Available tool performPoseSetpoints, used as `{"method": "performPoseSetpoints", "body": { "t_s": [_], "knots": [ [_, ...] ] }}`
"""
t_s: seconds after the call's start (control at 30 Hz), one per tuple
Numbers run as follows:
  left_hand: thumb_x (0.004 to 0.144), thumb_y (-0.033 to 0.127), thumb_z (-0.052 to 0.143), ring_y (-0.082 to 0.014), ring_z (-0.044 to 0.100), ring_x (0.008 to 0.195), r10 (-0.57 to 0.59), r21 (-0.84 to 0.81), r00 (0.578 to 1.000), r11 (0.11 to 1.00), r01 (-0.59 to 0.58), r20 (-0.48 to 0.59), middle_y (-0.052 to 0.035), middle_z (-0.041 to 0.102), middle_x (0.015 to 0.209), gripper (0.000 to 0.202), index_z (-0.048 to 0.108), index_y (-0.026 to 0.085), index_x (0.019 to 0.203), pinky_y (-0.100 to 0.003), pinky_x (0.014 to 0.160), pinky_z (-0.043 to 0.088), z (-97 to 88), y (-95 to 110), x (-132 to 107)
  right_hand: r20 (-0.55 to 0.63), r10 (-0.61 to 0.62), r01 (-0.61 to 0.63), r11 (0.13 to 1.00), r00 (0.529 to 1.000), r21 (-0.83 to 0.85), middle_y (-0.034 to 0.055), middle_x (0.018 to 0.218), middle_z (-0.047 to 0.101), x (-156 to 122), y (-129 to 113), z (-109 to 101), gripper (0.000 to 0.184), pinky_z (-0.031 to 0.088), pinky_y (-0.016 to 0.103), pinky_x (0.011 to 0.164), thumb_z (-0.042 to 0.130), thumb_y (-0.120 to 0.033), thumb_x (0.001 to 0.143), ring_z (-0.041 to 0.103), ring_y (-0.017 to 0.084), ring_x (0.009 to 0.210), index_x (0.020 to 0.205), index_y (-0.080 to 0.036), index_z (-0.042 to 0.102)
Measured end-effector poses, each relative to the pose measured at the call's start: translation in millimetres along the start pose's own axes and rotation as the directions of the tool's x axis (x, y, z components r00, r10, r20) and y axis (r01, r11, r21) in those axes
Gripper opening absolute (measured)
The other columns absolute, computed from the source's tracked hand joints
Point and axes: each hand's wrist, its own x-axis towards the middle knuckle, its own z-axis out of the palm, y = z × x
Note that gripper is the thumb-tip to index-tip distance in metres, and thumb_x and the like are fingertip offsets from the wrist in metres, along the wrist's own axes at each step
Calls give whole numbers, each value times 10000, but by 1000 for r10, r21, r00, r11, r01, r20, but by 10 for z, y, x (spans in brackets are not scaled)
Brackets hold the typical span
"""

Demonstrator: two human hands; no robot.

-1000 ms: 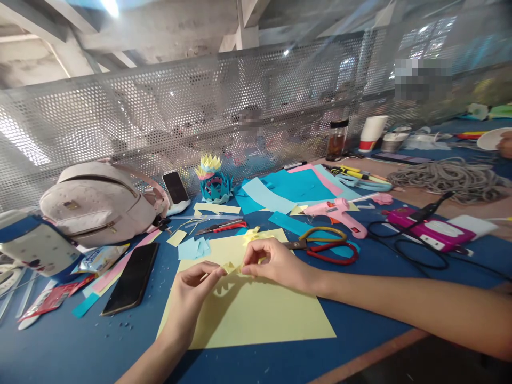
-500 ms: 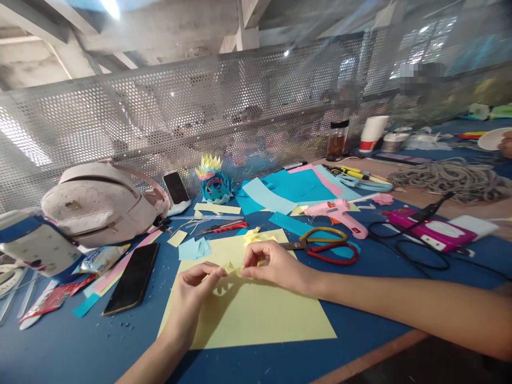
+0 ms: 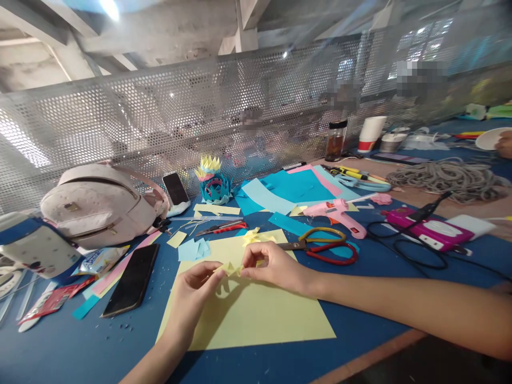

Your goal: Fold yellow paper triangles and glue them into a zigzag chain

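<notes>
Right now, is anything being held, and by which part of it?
Yes: a small piece of folded yellow paper. The left hand pinches its left side; the right hand pinches its right side.

There is room to pass over the near part of the yellow sheet (image 3: 276,320). Scissors (image 3: 306,244) obstruct its far right edge; clearance behind the right hand (image 3: 276,268) is hard to judge.

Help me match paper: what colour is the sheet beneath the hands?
The sheet is pale yellow; head view.
</notes>
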Motion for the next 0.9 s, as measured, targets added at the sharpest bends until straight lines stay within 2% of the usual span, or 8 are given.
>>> {"method": "performPoseSetpoints", "body": {
  "t_s": [0.13, 0.4, 0.63, 0.9],
  "knots": [
    [715, 450, 833, -163, 661, 681, 19, 39, 1000, 999, -19, 1, -57, 768, 792, 310, 795, 168, 837, -207, 599, 513, -1, -23, -5, 24, -11, 11, 1000, 1000, -8, 10, 774, 662, -14, 2, -3, 268, 464, 249, 677, 860, -333, 714, 600, 155, 747, 756, -157, 663],
    [718, 416, 817, -167, 662, 655, 64, 83, 995, 995, -58, -82, -64, 773, 762, 251, 801, 169, 755, -214, 586, 504, 61, 10, -46, 48, 7, -5, 999, 999, -45, 13, 803, 665, -51, -28, 12, 233, 467, 258, 703, 822, -319, 750, 607, 164, 781, 765, -166, 647],
    [753, 406, 795, -152, 633, 645, 114, 85, 992, 990, -109, -53, -51, 747, 747, 239, 783, 172, 704, -208, 581, 507, 55, 4, -49, 78, 35, -33, 999, 996, -28, 10, 782, 653, -75, -63, 32, 281, 443, 233, 653, 840, -351, 735, 580, 142, 739, 762, -159, 637],
    [736, 457, 810, -145, 611, 616, 50, 62, 996, 997, -46, -68, -53, 710, 699, 320, 765, 143, 692, -201, 559, 477, 74, 27, -60, 89, 29, -25, 999, 996, -43, 1, 763, 623, -77, -60, 39, 319, 422, 230, 617, 834, -393, 741, 545, 133, 711, 753, -168, 608]
  ]
}}
